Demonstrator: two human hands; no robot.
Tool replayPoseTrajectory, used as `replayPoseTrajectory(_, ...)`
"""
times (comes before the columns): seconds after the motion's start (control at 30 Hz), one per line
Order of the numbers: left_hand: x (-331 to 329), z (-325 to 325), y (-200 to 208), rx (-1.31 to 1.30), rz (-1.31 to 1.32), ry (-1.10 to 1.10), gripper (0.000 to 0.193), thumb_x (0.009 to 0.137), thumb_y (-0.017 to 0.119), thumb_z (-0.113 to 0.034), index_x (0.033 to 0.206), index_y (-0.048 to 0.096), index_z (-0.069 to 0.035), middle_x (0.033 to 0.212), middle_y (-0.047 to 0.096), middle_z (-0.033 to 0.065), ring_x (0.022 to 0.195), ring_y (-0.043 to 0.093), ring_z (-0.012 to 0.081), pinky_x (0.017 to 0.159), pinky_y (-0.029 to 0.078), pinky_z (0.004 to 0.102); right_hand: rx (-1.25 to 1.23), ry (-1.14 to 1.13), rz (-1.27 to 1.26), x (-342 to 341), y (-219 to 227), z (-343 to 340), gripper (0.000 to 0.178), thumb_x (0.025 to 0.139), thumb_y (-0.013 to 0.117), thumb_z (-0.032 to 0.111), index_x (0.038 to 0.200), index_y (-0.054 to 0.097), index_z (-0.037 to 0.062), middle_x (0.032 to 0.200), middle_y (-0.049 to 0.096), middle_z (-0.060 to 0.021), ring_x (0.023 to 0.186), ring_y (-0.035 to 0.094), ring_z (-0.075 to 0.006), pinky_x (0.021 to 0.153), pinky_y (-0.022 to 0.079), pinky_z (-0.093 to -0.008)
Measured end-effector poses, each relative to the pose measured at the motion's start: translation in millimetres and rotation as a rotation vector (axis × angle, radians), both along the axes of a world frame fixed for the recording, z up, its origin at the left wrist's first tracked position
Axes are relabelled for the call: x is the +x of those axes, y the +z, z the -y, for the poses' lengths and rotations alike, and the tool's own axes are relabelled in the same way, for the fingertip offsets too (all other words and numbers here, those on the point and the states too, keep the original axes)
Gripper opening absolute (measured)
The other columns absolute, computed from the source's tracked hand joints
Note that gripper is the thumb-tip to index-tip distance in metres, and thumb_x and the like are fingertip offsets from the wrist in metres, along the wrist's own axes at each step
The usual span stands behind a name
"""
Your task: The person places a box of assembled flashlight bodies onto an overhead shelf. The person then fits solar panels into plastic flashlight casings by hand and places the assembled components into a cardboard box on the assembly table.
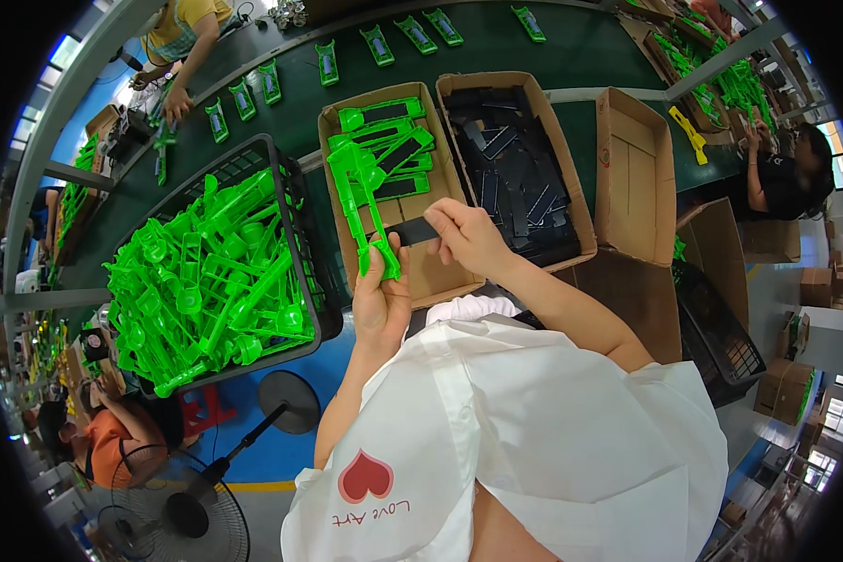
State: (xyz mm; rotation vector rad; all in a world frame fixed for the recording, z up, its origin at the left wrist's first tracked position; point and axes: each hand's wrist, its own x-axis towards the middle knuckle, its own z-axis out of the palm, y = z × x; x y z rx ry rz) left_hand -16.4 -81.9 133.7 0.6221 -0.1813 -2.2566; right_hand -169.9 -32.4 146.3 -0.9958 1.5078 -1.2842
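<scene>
My left hand (381,304) grips the lower end of a long green plastic frame (350,170), which has a rounded scoop-like top and an open slot. In my right hand (470,236), a flat black strip (410,231) is pinched between thumb and fingers, its far end reaching the frame near my left fingers. Both hands are over the near part of a cardboard box (440,286). Several green frames with black strips in them (405,185) lie in that box. To its right, a second cardboard box (564,155) holds many loose black strips (515,201).
A black crate (323,304) heaped with green frames (215,272) stands at left. Another cardboard box (635,173) is at right. Green parts (377,44) line the dark green conveyor belt (290,117). A co-worker's hand (177,103) is far left; a fan (185,513) stands lower left.
</scene>
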Motion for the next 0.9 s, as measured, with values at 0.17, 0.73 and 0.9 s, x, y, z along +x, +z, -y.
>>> replayPoseTrajectory(0.17,1,-1,1,-0.053,0.023,0.001,0.023,0.086,0.046,-0.012,0.105,0.045,0.000,0.103,0.051,0.0074,0.102,0.050,0.0179,0.089,0.043,0.0297,-0.001,0.054,-0.096,0,-3,-3,0.017,0.080,0.057,0.015,0.085,0.051,0.0002,0.062,0.056,-0.0023,0.049,0.050,-0.0061,0.043,0.036,-0.0186)
replayPoseTrajectory(0.73,51,46,0,-0.795,0.847,-0.465,0.017,0.077,0.060,-0.007,0.092,0.060,0.001,0.074,0.060,0.0032,0.064,0.053,0.0076,0.057,0.043,0.0214,0.201,0.159,0.016,-17,19,-17,0.018,0.082,0.055,0.015,0.069,0.050,0.0030,0.053,0.053,-0.0014,0.041,0.047,-0.0045,0.038,0.035,-0.0172)
replayPoseTrajectory(0.9,50,47,5,-0.745,0.830,-0.558,0.016,0.077,0.059,-0.006,0.091,0.060,0.001,0.073,0.060,0.0027,0.064,0.052,0.0074,0.057,0.043,0.0215,0.302,0.182,-0.131,-5,22,-13,0.019,0.081,0.055,0.015,0.069,0.050,0.0011,0.053,0.053,-0.0021,0.041,0.048,-0.0053,0.038,0.036,-0.0185)
